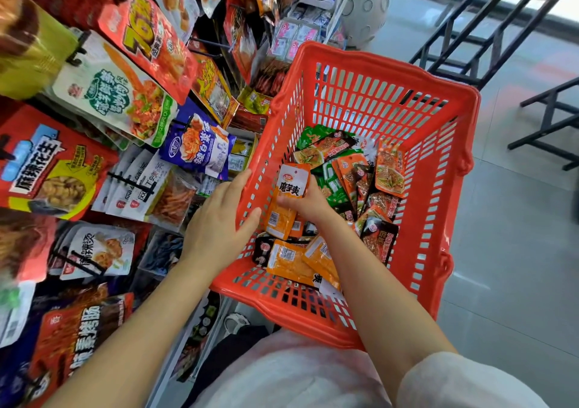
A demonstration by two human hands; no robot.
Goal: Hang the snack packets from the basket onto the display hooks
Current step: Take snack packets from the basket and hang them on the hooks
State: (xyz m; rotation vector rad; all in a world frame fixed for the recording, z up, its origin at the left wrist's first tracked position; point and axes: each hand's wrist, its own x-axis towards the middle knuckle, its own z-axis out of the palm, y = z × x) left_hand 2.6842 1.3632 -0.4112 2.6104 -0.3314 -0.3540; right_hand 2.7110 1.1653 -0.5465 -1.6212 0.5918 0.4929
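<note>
Hands busy: the left hand (219, 219) clasps the rim of the red basket (379, 60), the right hand (308, 202) pinches an orange snack packet (289, 188) inside it. Best lift it by the top edge, hole unobstructed, toward the display hooks (138, 182).

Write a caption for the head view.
Right hand holds orange snack packet inside red basket; left hand holds the rim.

Right hand (308, 202) grips orange packet (286, 199) inside red basket (438, 188); left hand (219, 219) holds rim.
</note>
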